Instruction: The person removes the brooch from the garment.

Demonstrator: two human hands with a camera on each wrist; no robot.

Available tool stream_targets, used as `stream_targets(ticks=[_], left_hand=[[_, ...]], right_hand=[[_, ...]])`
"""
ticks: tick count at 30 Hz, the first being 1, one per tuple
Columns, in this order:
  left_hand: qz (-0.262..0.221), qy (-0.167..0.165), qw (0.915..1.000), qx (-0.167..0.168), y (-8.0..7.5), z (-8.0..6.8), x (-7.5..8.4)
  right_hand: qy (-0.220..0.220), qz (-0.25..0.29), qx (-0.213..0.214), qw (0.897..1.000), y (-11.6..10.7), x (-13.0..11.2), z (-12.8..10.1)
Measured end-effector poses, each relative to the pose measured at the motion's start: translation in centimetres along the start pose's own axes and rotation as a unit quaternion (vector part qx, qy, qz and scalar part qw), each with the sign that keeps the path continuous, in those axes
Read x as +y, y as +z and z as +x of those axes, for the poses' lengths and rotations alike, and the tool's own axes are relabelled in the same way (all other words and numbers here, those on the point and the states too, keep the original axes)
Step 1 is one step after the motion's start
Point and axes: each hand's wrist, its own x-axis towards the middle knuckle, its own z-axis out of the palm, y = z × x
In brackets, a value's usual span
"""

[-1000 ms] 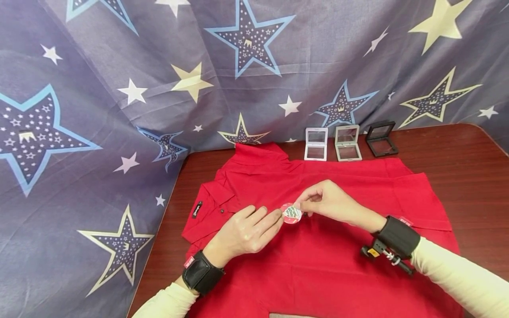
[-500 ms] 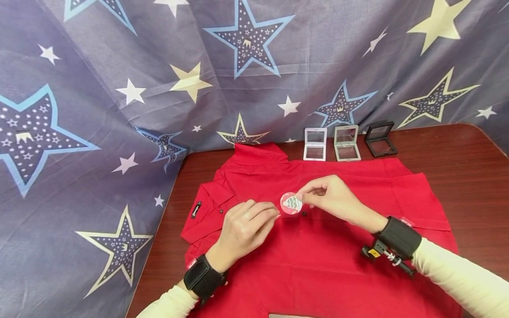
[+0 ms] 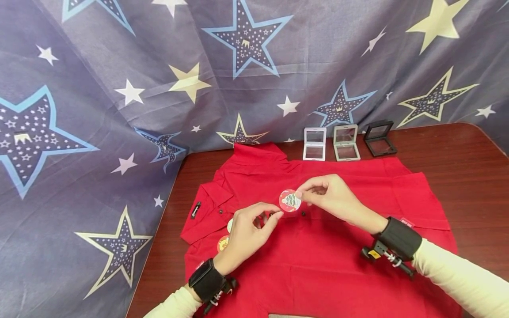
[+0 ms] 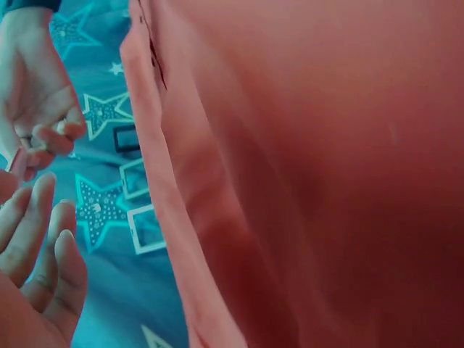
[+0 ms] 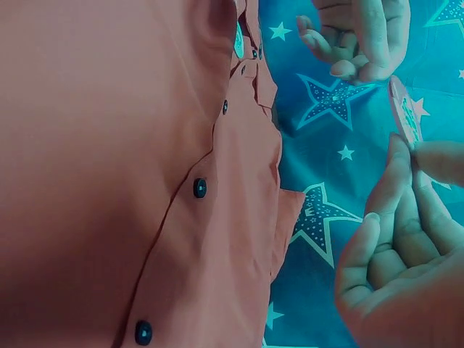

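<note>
A round red badge [image 3: 289, 201] with a green-and-white Christmas tree is held above a red shirt [image 3: 338, 256] laid out on the table. My right hand [image 3: 332, 194] pinches the badge's right edge between thumb and forefinger. At its lower left rim, the thumb and forefinger of my left hand [image 3: 246, 232] come together in a pinch; their contact is tiny in view. Seen edge-on in the right wrist view, the badge [image 5: 406, 112] stands between both hands. An orange badge [image 3: 223, 244] and a pale badge [image 3: 229, 225] lie on the shirt, partly hidden by my left hand.
Three small hinged frames stand unfolded at the back of the brown table [image 3: 469, 176]: a white frame [image 3: 314, 144], a pale grey frame [image 3: 346, 142] and a black frame [image 3: 379, 138]. A star-patterned curtain [image 3: 159, 66] hangs behind and to the left. Dark buttons [image 5: 200, 188] line the shirt's placket.
Both hands have lifted the badge slightly away from me. My left hand drew back from its edge, then turned and came back to it, uncovering the two badges on the shirt.
</note>
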Motion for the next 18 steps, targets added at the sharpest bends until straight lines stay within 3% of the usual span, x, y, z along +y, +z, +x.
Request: stream_targets(ticks=[7,14,18], left_hand=[[-0.085,-0.079,0.9931,0.018,0.4,0.3,0.4],[-0.154,-0.102,0.9827,0.014,-0.2,1.1,2.9],[-0.172,-0.106,0.9794,0.012,-0.4,1.4,3.5]], right_hand=[[-0.016,-0.001,0.003,1.000,0.3,0.0,0.1],[-0.029,0.002,0.004,1.000,0.5,0.1,0.1],[-0.026,0.013,-0.002,1.000,0.5,0.2,-0.1]])
